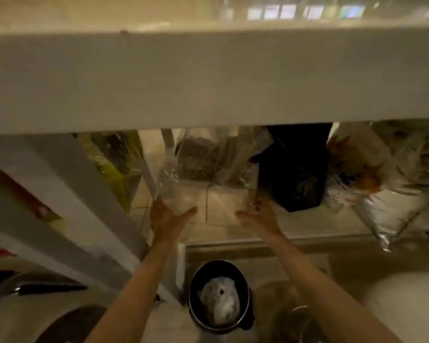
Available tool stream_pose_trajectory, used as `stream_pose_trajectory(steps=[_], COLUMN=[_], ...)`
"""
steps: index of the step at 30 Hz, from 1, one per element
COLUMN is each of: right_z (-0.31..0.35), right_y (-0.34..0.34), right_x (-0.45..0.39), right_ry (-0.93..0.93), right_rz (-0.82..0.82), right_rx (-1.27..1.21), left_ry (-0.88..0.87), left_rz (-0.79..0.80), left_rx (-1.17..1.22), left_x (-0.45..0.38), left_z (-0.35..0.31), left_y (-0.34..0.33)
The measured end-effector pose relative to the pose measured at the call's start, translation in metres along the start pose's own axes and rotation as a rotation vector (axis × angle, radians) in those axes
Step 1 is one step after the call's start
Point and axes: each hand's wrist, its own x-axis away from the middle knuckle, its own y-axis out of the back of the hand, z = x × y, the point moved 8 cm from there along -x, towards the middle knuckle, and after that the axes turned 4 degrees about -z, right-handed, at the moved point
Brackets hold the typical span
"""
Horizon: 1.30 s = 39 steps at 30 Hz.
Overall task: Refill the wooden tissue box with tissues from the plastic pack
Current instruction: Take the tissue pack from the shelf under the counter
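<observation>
A clear plastic pack (206, 184) holding white tissue bundles (224, 203) sits on a low shelf under a white tabletop. My left hand (167, 217) grips the pack's left lower corner. On the pack's right side, my right hand (259, 217) holds it with fingers around the plastic. The top of the pack stands open and crumpled. The wooden tissue box is not in view.
The thick white table edge (208, 80) spans the view above the shelf. A black bag (295, 169) and a printed silvery bag (381, 189) stand right of the pack, a yellow-green bag (114, 164) left. A black bin (219, 297) with crumpled plastic stands on the floor below.
</observation>
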Motion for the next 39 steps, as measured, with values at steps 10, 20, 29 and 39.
stream_pose_trajectory(steps=[10,20,29,39], right_z=[0.0,0.025,0.06,0.191], right_y=[-0.003,0.076,0.142,0.216], right_x=[-0.011,0.054,0.162,0.238], right_ry=[0.067,-0.022,-0.004,0.081], right_rz=[-0.01,0.051,0.127,0.117], right_rx=[-0.02,-0.034,0.086,0.052], left_ry=[0.089,0.048,-0.069,-0.427], left_rz=[0.006,0.264,0.5,0.464], left_rx=[0.084,0.202,0.104,0.096], left_x=[-0.003,0.079,0.171,0.234], left_z=[0.001,-0.05,-0.089,-0.221], left_y=[-0.003,0.028,0.078,0.172])
